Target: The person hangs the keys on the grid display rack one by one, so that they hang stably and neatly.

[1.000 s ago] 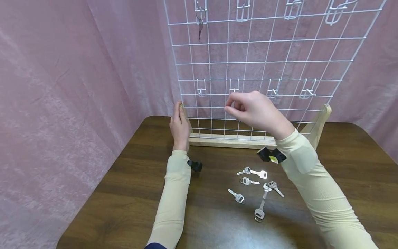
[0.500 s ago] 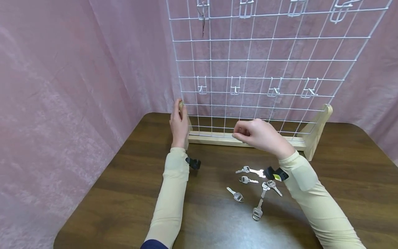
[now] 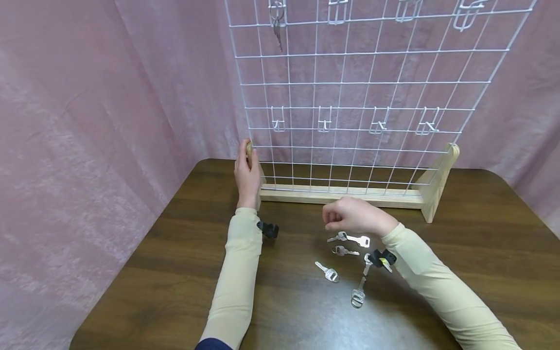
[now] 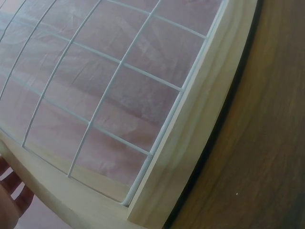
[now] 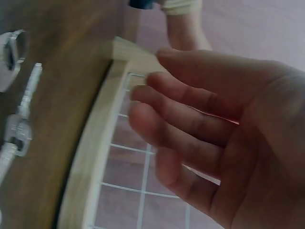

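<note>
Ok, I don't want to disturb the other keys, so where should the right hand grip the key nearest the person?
Probably the wide head of the nearest key, pinched across its side edges by the right hand from above. It lies flat on the table, its ring towards the person, while its blade tip lies close to another key.

A brown wood-grain desk (image 3: 175,272) has rounded far corners and a pale sheen toward its near edge. Pink, creased cloth (image 3: 118,126) hangs in soft folds behind the far edge and beside the left edge.
</note>
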Demonstrator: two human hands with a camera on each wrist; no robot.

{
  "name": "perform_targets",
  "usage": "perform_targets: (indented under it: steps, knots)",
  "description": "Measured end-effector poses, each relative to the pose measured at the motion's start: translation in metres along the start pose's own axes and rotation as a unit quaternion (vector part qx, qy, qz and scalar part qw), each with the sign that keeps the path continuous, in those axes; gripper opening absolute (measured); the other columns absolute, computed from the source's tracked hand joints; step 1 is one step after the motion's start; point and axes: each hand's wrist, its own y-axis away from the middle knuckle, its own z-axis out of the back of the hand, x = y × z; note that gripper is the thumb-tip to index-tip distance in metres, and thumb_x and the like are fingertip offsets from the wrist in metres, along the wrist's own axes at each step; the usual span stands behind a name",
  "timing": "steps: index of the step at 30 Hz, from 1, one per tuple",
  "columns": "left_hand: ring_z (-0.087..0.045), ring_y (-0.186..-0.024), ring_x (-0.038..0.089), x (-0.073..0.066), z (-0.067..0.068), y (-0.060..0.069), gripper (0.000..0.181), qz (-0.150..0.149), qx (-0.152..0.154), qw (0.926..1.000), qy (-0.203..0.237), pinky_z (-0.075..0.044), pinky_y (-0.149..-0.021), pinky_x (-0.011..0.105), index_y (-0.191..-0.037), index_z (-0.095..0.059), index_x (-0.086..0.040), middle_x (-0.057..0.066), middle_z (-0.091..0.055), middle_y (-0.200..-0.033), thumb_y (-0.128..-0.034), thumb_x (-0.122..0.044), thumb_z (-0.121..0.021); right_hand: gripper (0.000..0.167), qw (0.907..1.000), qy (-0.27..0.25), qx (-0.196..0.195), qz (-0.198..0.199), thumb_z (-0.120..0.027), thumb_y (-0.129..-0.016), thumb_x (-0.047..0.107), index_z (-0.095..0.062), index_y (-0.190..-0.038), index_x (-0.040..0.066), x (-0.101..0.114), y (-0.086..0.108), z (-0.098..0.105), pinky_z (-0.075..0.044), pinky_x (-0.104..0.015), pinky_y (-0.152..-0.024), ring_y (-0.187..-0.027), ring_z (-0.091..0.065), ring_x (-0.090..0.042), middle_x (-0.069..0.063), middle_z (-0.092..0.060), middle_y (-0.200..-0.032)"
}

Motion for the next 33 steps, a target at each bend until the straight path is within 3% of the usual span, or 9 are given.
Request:
perform_targets:
  steps: [5, 10, 20, 33]
  knots:
    - [-0.05, -0.119, 0.028, -0.001, -0.001, 0.0, 0.039, -0.006, 0.003, 1.0, -0.002, -0.042, -0.099, 0.049, -0.141, -0.045, -0.031, 0.003, -0.055, -0.136, -0.1024, -0.036, -0.045, 0.011, 0.9987, 0.001, 0.051, 0.001, -0.074, -0.078, 0.014, -0.064, -0.082, 0.014, -0.006, 0.0, -0.014, -0.044, -0.02, -0.059, -0.064, -0.054, 0.001, 0.01, -0.063, -0.069]
    - [-0.049, -0.121, 0.027, -0.002, -0.003, -0.001, 0.039, -0.006, 0.003, 0.9999, -0.01, -0.041, -0.1, 0.05, -0.142, -0.043, -0.035, 0.004, -0.055, -0.136, -0.1025, -0.038, -0.044, 0.014, 0.9963, 0.015, 0.079, -0.028, -0.074, -0.072, 0.01, -0.063, -0.08, 0.016, -0.008, 0.001, -0.025, -0.043, -0.021, -0.058, -0.065, -0.053, 0.0, 0.01, -0.062, -0.071]
    - [-0.049, -0.118, 0.024, -0.004, -0.004, -0.002, 0.038, -0.003, 0.007, 1.0, 0.003, -0.041, -0.099, 0.047, -0.139, -0.044, -0.04, 0.001, -0.056, -0.133, -0.1019, -0.04, -0.044, 0.025, 0.9922, 0.048, 0.104, -0.049, -0.08, -0.067, 0.009, -0.06, -0.081, 0.016, -0.006, 0.0, -0.036, -0.04, -0.023, -0.061, -0.07, -0.049, -0.005, 0.006, -0.057, -0.076]
    - [-0.049, -0.117, 0.025, 0.002, -0.001, -0.001, 0.037, 0.004, 0.006, 1.0, 0.005, -0.042, -0.098, 0.049, -0.139, -0.045, -0.039, 0.003, -0.056, -0.131, -0.102, -0.039, -0.045, 0.025, 0.9913, 0.045, 0.114, -0.049, -0.076, -0.07, -0.001, -0.058, -0.074, 0.015, -0.001, -0.001, -0.045, -0.037, -0.022, -0.058, -0.063, -0.045, -0.006, 0.007, -0.051, -0.068]
